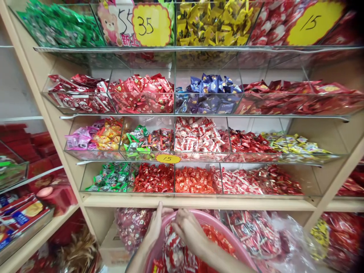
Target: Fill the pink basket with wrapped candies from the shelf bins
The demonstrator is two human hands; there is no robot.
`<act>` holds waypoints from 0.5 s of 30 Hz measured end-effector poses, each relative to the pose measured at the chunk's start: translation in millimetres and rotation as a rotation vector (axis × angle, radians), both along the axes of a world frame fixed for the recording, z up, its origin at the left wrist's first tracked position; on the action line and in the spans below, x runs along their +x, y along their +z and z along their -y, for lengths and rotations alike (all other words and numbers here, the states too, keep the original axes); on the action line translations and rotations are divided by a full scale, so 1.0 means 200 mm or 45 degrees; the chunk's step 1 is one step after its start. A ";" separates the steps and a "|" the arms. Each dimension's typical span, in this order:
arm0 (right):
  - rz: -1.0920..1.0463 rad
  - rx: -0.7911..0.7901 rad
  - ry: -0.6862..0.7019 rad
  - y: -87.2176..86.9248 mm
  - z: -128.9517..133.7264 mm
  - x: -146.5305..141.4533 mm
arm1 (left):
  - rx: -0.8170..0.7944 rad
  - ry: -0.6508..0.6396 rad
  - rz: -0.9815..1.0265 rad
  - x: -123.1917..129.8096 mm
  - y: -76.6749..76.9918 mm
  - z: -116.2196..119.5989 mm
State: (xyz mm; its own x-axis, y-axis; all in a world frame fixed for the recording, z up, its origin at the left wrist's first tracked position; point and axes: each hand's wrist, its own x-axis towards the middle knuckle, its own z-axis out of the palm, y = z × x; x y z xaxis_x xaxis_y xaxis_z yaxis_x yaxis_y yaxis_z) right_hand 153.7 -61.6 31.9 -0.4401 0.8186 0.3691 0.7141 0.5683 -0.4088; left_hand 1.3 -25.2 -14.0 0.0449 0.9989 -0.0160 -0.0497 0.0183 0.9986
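Note:
A pink plastic basin [237, 240] at the bottom middle holds red, orange and red-and-white wrapped candies [217, 237]. At its left rim is my left hand [155, 223], thumb raised apart from the fingers, which stretch out to the right along the far edge. Whether it bears on the rim, I cannot tell. Over the basin's far left part, my right hand [186, 227] has its fingers curled closed. Just below it lie red-and-white candy packets [174, 252]; what the fingers hold, if anything, is hidden.
Clear bins of wrapped candy [153, 180] fill several shelf tiers ahead. A wooden shelf edge [241, 203] runs just beyond the basin. Bagged candy [253, 231] lies below it on the right, with another bag [132, 227] and a cardboard box [113, 246] on the left.

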 end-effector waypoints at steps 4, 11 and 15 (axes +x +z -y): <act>0.146 -0.068 -0.121 -0.05 0.00 -0.09 | -0.007 0.032 -0.039 0.00 0.01 0.00; 0.245 -0.120 -0.250 -0.17 0.00 -0.21 | 0.023 0.022 -0.062 0.00 0.04 0.02; 0.204 -0.110 -0.264 -0.21 0.00 -0.22 | 0.005 0.036 -0.061 0.00 0.05 0.02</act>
State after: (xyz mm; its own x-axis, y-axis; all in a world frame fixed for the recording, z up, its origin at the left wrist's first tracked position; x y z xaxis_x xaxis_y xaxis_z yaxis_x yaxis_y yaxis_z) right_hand 109.6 -61.6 -9.2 -0.3068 0.9227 0.2333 0.8709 0.3711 -0.3221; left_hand 0.6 -29.5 -4.8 0.0161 0.9998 -0.0136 -0.0021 0.0136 0.9999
